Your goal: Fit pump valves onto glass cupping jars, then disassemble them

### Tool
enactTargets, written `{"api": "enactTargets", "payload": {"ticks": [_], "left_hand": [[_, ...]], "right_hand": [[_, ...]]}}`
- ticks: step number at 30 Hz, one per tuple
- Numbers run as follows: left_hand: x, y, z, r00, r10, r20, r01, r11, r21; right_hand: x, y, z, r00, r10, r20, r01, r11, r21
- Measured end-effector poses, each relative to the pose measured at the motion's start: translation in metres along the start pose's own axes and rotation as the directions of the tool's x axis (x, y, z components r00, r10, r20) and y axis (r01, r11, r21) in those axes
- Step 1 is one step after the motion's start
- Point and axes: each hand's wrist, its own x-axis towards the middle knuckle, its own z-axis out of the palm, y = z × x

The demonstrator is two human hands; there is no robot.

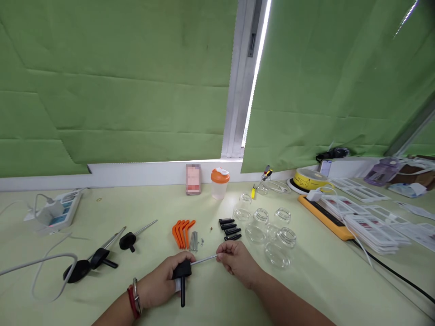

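My left hand (163, 280) is closed round a black cap (183, 269) with a short black handle pointing down. A thin metal rod (204, 260) sticks out of the cap to the right. At its far end, my right hand (239, 261) pinches the tip; whether a small part is also between those fingers is hidden. Just beyond the hands lie several orange curved pieces (181, 233), several thin metal pins (193, 241), tiny metal bits (202, 242) and several black slotted pieces (230, 229). Similar black caps with rods (128, 242) rest to the left.
Several clear glass jars (280, 248) stand right of my right hand. Farther back are an orange-lidded cup (219, 183) and a pink phone-shaped object (193, 180). An orange power strip (326, 218) and stacked white trays (370, 233) lie right. A white cable (50, 260) loops at left.
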Motion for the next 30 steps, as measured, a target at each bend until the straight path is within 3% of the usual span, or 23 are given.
{"api": "enactTargets", "payload": {"ticks": [4, 7, 9, 14, 19, 30], "left_hand": [[0.000, -0.002, 0.000, 0.991, -0.098, 0.092, 0.124, 0.928, -0.350], [-0.001, -0.003, -0.004, 0.988, -0.038, 0.152, 0.115, 0.836, -0.536], [-0.002, -0.004, -0.005, 0.992, 0.001, 0.126, 0.078, 0.784, -0.616], [0.002, -0.007, -0.004, 0.997, -0.070, 0.020, 0.069, 0.810, -0.583], [0.003, -0.009, -0.001, 0.998, -0.064, 0.020, 0.065, 0.843, -0.535], [0.002, -0.015, -0.001, 0.998, -0.059, 0.016, 0.057, 0.798, -0.600]], "right_hand": [[0.001, -0.001, -0.001, 1.000, 0.003, -0.008, -0.003, 1.000, 0.014], [0.003, 0.000, -0.002, 1.000, 0.015, -0.021, -0.015, 1.000, 0.021], [0.003, 0.001, -0.002, 0.999, 0.020, -0.027, -0.020, 1.000, 0.016], [0.002, 0.002, -0.003, 1.000, 0.000, 0.010, 0.000, 1.000, -0.029], [0.004, 0.003, -0.007, 1.000, -0.025, 0.015, 0.024, 0.999, 0.034], [0.005, 0.002, -0.006, 1.000, -0.002, -0.015, 0.002, 1.000, -0.021]]}}
